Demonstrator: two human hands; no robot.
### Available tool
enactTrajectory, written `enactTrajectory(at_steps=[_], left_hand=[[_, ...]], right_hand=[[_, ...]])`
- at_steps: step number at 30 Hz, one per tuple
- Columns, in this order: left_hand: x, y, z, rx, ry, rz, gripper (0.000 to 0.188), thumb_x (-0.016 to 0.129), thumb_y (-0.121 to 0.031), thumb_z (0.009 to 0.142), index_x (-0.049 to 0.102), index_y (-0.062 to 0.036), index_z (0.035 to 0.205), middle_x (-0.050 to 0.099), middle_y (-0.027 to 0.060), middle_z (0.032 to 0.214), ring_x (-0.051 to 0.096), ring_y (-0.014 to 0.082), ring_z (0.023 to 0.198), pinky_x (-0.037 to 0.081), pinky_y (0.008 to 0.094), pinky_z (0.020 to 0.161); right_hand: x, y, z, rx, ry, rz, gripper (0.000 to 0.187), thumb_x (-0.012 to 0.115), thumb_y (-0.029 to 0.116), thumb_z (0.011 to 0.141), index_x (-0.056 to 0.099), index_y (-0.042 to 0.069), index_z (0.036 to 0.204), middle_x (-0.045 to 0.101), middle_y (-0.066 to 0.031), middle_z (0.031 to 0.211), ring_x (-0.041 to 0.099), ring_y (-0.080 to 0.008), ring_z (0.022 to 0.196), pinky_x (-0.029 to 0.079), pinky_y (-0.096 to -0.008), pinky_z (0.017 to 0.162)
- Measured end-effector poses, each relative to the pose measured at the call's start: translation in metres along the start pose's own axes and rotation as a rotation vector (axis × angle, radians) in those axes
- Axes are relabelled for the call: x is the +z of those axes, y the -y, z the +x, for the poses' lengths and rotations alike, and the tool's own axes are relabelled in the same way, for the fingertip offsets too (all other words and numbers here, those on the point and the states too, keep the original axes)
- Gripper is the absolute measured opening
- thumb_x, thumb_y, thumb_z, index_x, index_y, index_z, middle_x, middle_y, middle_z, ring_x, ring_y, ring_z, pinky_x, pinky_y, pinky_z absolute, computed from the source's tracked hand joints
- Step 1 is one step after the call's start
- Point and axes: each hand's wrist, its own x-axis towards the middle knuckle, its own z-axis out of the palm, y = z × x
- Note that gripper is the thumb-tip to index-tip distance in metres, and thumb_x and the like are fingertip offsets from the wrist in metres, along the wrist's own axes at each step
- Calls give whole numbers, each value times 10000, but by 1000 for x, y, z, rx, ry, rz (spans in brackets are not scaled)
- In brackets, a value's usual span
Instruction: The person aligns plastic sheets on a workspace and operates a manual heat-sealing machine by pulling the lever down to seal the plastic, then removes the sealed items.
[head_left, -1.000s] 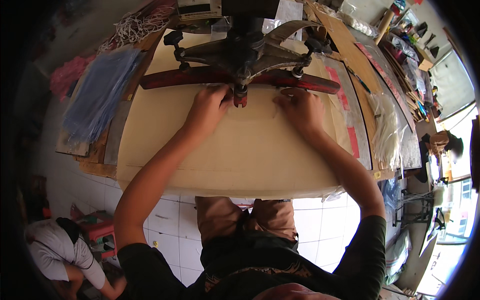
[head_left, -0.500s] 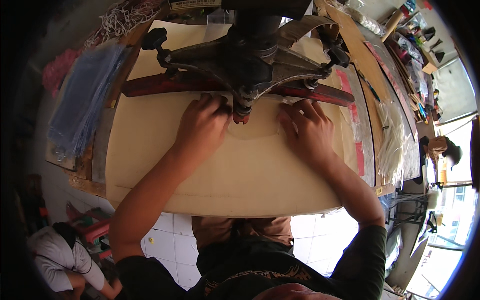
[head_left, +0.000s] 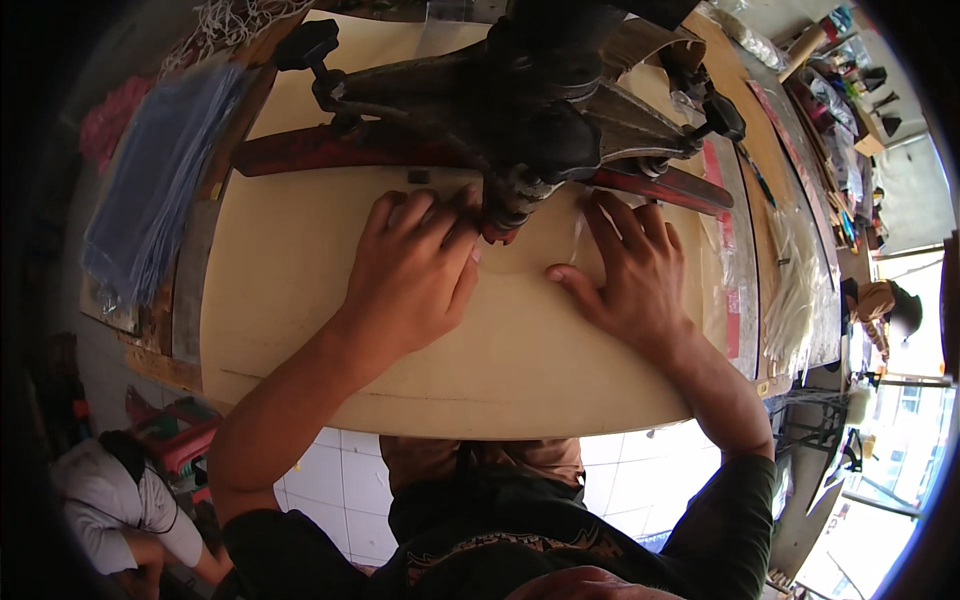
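Positioning left hand [head_left: 415, 265] with loosely curled grip (cannot tell whether holding anything) and right hand [head_left: 640, 280] with wide, seemingly empty grip over tan sheet [head_left: 530, 350], flanking clear plastic film [head_left: 530, 252] lying before red press bar [head_left: 345, 150]. Possibly risking pinching either hand by lowering bar, or skewing film by pushing unevenly.

A thin clear plastic piece [head_left: 545, 245] lies flat on a broad tan sheet [head_left: 520, 345].

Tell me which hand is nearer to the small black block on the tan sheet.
Left. The left hand is just on the near side of the small black block; the right hand is farther off, to the right, past the red-tipped foot.
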Motion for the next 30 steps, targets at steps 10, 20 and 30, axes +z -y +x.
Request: enactTrajectory(at_steps=[10, 20, 30], left_hand=[[0, 4, -2, 3, 5, 73, 285, 616, -140, 853, 666, -2, 1097, 673, 134, 1200, 566, 280, 1048, 404, 484, 993], [-1, 2, -5, 10, 18, 83, 344, 617, -122, 842, 658, 27, 1149, 631, 151, 1203, 550, 296, 1088, 408, 481, 1003], [0, -3, -7, -23, 47, 47, 403, 626, -113, 851, 625, 69, 1211, 604, 190, 1242, 548, 312, 1096, 421, 460, 992]], right_hand=[[1, 1, 0, -17, -5, -7, 675, 710, 542, 859, 653, -20, 1228, 652, -145, 1246, 599, -331, 986, 503, -425, 785], [1, 2, 1, -18, 9, -10, 682, 697, 517, 881, 627, -37, 1272, 650, -168, 1224, 606, -338, 983, 506, -428, 774], [3, 0, 0, -39, -17, 2, 652, 700, 489, 887, 631, -39, 1263, 655, -172, 1215, 611, -340, 970, 515, -430, 791]])
